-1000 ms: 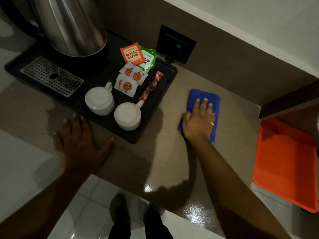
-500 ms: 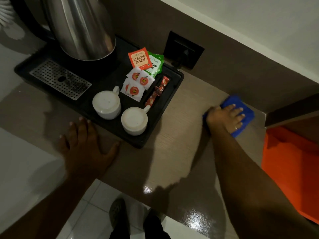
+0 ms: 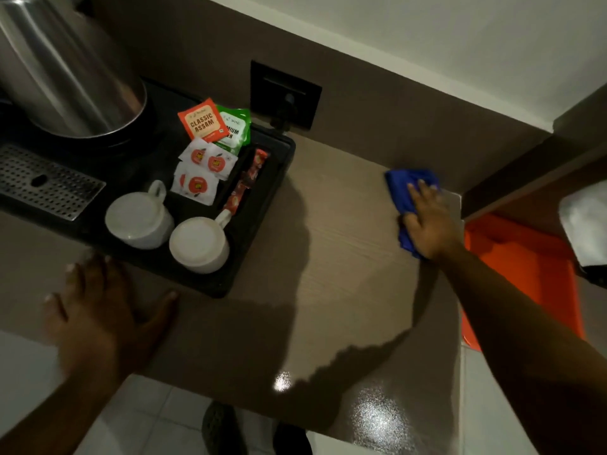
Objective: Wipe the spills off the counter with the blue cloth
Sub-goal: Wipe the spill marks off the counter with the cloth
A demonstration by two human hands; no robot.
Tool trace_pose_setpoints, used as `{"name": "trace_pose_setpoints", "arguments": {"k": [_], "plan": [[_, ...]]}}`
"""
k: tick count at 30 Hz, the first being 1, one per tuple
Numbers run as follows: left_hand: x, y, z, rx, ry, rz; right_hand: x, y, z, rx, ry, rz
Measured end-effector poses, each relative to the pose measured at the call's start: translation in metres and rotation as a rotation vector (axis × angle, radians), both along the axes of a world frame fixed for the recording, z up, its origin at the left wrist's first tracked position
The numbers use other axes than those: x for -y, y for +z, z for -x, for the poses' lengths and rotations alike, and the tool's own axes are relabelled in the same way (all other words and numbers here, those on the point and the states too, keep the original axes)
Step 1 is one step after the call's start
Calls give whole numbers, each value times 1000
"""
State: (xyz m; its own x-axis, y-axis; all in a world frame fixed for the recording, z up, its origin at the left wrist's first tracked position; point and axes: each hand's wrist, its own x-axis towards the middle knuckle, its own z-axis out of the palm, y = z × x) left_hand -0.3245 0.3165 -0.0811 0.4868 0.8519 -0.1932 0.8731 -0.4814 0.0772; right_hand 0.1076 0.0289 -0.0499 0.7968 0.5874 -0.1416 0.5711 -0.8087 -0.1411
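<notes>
Right hand (image 3: 428,221) is flat on the crumpled bright blue cloth (image 3: 403,192), palm pressing it down onto the brown wood-grain surface (image 3: 345,257) at the far right corner, close to the back wall and right at the surface's right edge; the grip isn't closed around anything, fingers just spread over the fabric. Left hand (image 3: 98,320) is planted flat on the near left part of the same surface, fingers splayed wide, holding nothing, just in front of the black rectangular plastic tray (image 3: 262,231). On that tray: a big shiny steel kettle (image 3: 65,67) at the back left, a perforated metal drip grate (image 3: 46,183), and two white ceramic mugs (image 3: 139,220) sitting mouth-down side by side. Behind the mugs there's an orange tea sachet (image 3: 202,121) that reads "CLASSIC ASSAM", a green sachet (image 3: 238,128) half hidden behind it where I can only make out "…MIUM", a few small white sachets with a red round logo (image 3: 197,183) (print too small to read), and a couple of red stick packets (image 3: 246,182) in a narrow slot along the tray's right side. Black wall socket plate (image 3: 285,93) sits on the brown back panel just past the tray. An orange plastic tray (image 3: 525,274) sits lower down, beyond the surface's right edge. Glossy glare patches show on the near edge of the surface.
</notes>
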Motion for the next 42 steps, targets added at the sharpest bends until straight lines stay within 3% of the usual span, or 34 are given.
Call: {"name": "trace_pose_setpoints", "arguments": {"k": [3,6,8,9,12,15,17,21,25,27,31,33,34,38,42], "plan": [[4,3,2,-1,-6,-36,5,-3,10,65,-223,-4],[9,7,2,17,-11,-72,-41,-2,42,48,-570,-31],[10,8,1,27,-15,-70,-83,0,77,20,-616,-44],[11,8,1,34,-13,-64,-99,-2,100,33,-492,-50],[11,7,3,30,-6,-72,-99,-6,157,19,149,-64],[11,9,3,30,2,-74,-50,3,132,-24,638,-14],[13,11,-2,31,5,-65,-34,7,89,-43,671,-3],[13,12,-2,35,19,-54,-69,3,42,-5,256,-25],[14,14,-4,46,16,-41,-119,1,69,22,-31,-14],[14,16,-4,51,27,-43,-121,-3,119,6,76,-53],[15,15,-2,37,18,-57,-35,-10,231,41,688,-23],[15,13,-2,58,13,-58,17,-8,210,-20,879,3],[15,13,-2,74,10,-56,35,-5,187,-28,875,-6],[15,15,-1,114,11,-55,62,7,112,-76,376,6],[16,15,-1,123,-4,-52,9,0,105,40,-239,-34]]}}
